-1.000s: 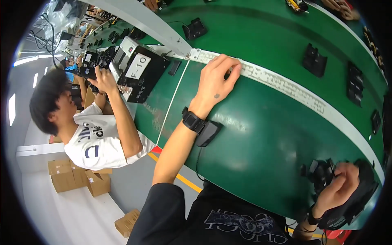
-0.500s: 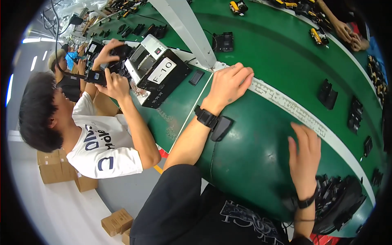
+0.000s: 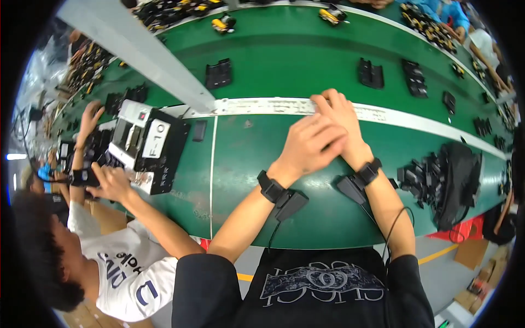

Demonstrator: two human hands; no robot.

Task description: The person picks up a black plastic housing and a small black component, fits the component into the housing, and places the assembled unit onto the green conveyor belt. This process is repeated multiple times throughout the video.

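Note:
My left hand [image 3: 311, 141] is over the green worktable [image 3: 257, 180] near its far edge, with fingers loosely bent and apart. It overlaps my right hand [image 3: 343, 119], which reaches to the white rail [image 3: 273, 106] with fingers loosely stretched. I see nothing held in either hand, though the left hand hides part of the right. Each wrist wears a black band with a black box on a cable, the left box [image 3: 292, 205] and the right box [image 3: 351, 189].
Beyond the rail, a green conveyor belt [image 3: 295, 60] carries black plastic parts [image 3: 372, 74] and yellow-black pieces [image 3: 223, 23]. At right lies a black bag [image 3: 462, 186] beside a heap of black parts [image 3: 421, 180]. A black-and-white machine [image 3: 143, 143], a post [image 3: 142, 54] and a co-worker's arm [image 3: 158, 221] are at left.
The view has turned to the right. My right hand has gone from over the table's right part to the rail, beside my left hand. The hands now overlap.

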